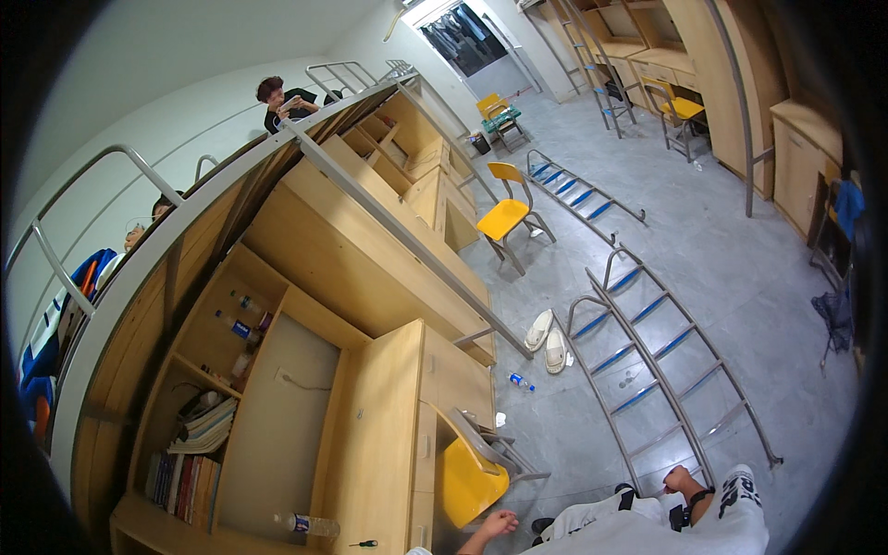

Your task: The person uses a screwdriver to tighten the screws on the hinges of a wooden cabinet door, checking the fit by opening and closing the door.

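My left hand (500, 524) is at the lower edge, beside the seat of a yellow chair (474, 481). Its fingers are loosely bent and a little apart, and I see nothing in them. Near the right side of my body, my right hand (680, 480) is curled closed, with nothing visible in it and a black band on the wrist. Just beyond it, metal bunk ladders (638, 344) with blue treads lie on the grey floor. Whether the right hand touches the nearest rail cannot be made out.
A wooden desk (375, 435) stands at left under bunk beds, with a plastic bottle (319, 526) and a screwdriver (363, 544) on it. White shoes (555, 351) and another bottle (521, 381) lie on the floor. Another yellow chair (504, 218) stands farther off. People are on the bunks.
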`<act>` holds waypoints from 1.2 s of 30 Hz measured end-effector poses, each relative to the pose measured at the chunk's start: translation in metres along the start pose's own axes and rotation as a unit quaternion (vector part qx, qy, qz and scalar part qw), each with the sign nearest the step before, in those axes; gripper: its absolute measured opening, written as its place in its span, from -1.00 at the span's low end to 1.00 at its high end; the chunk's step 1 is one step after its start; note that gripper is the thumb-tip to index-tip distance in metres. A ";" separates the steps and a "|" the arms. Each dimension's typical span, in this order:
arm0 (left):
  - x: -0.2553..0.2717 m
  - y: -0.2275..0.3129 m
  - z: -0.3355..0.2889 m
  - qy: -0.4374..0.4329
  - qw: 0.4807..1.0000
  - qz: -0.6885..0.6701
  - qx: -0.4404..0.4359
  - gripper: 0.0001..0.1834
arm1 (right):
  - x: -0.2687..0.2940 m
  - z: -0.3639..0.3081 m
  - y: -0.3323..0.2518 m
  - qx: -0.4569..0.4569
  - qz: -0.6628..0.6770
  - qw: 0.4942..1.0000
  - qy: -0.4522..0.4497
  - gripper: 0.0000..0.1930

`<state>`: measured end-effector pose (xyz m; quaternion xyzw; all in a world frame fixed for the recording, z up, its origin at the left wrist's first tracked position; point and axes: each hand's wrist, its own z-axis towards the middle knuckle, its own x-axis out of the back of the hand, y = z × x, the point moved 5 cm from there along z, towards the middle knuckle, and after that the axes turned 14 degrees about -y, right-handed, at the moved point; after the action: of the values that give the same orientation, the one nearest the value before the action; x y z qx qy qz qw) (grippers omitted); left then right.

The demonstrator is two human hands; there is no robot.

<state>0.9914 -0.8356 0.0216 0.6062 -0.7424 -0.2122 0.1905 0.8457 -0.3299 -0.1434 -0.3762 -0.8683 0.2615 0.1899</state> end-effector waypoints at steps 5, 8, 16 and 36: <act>-0.010 -0.040 0.004 -0.014 1.000 -0.018 -0.008 -0.73 | 0.017 0.014 0.000 -0.002 0.002 1.000 -0.021 -0.85; -0.011 -0.099 0.003 -0.005 0.998 -0.028 0.048 -0.74 | 0.009 0.015 -0.009 -0.012 0.043 0.999 -0.025 -0.85; -0.014 -0.124 0.013 -0.016 0.996 -0.066 0.060 -0.74 | -0.005 0.004 -0.016 -0.036 -0.005 0.998 -0.060 -0.84; -0.023 -0.098 0.017 -0.033 0.994 -0.072 0.074 -0.74 | 0.003 -0.010 -0.020 -0.036 -0.034 0.998 -0.050 -0.84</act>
<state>1.0666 -0.8282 -0.0466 0.6631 -0.7166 -0.1893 0.1047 0.8376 -0.3360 -0.1228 -0.3394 -0.8979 0.2424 0.1410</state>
